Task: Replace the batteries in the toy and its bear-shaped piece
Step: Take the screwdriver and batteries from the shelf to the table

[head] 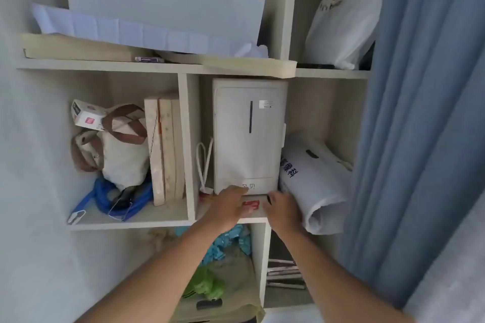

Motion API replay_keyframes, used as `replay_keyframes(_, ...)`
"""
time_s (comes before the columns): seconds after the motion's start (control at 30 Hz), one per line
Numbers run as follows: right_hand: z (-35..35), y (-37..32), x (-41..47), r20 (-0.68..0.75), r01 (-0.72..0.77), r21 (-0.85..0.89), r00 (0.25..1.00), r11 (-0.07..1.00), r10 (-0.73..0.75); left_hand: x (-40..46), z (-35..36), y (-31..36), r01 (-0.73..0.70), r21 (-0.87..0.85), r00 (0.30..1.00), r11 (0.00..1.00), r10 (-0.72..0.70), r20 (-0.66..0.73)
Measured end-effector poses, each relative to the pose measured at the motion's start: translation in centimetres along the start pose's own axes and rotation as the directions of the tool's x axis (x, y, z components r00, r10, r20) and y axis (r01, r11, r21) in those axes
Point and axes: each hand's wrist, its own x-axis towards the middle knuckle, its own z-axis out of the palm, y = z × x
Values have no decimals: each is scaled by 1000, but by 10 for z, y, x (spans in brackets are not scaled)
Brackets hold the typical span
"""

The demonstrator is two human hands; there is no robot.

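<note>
**Now reaching into the shelf cubby**

Here my left hand [227, 206] and right hand [282, 211] meet at a flat red-and-white pack [251, 204] on the wooden shelf [136, 220], under the tall white plastic box [249, 136]. Whether my fingers grip it, I cannot tell. Probably it holds batteries: light, stiff, best pinched at the edges. No toy is visible. The white rolled bag [315, 186] carries dark Chinese characters.
</note>
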Motion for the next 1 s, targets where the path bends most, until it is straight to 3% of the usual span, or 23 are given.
replay_keyframes(0.27, 10, 1, -2, -80, -73, -39, 994, 997, 70, 11, 29, -17, -163, 210, 986, 964, 155, 58)
replay_keyframes(0.5, 8, 0, -6, -28, -132, 61, 991, 989, 134, -8, 43, -20, -250, 412, 938, 876, 324, -121)
replay_keyframes(0.67, 7, 0, -8, 3, -129, 89, 992, 988, 129, -21, 47, -27, -243, 544, 922, 803, 366, -128)
replay_keyframes(0.83, 4, -7, -11, 75, -195, 156, 980, 968, 185, -32, 40, -23, -134, 348, 953, 928, 217, -211)
replay_keyframes(0.93, -1, -36, -18, 133, -236, 194, 968, 952, 213, -50, 17, -23, -31, 40, 935, 999, 43, -353)
replay_keyframes(1.0, 1, -65, -26, 174, -213, 266, 970, 940, 170, -70, -7, -25, 49, -228, 919, 972, -133, -371)
